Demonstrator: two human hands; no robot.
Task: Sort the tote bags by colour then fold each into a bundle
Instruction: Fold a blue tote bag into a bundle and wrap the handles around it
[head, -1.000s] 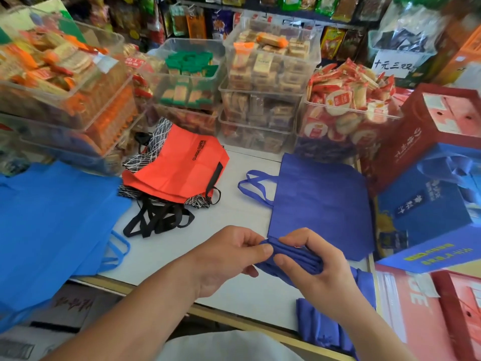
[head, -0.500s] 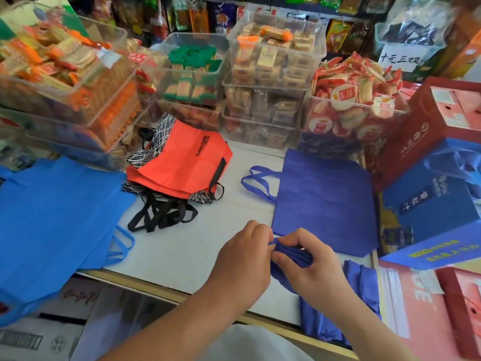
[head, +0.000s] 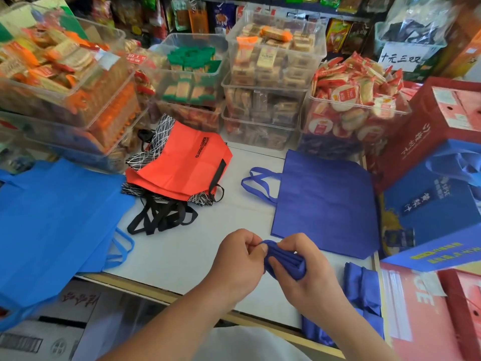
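Navy tote bundle [head: 286,261] sits pinched between the left hand [head: 239,259] and right hand [head: 309,277], both curled on it above the desk [head: 182,256]. Another navy tote [head: 325,201] lies flat just behind, orange totes [head: 182,165] farther left.

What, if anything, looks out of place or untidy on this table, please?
Nothing looks damaged or spilled. The light blue bags hang over the front left edge of the table, the black handles of the red bags lie tangled, and crumpled dark blue bags droop off the front right corner.
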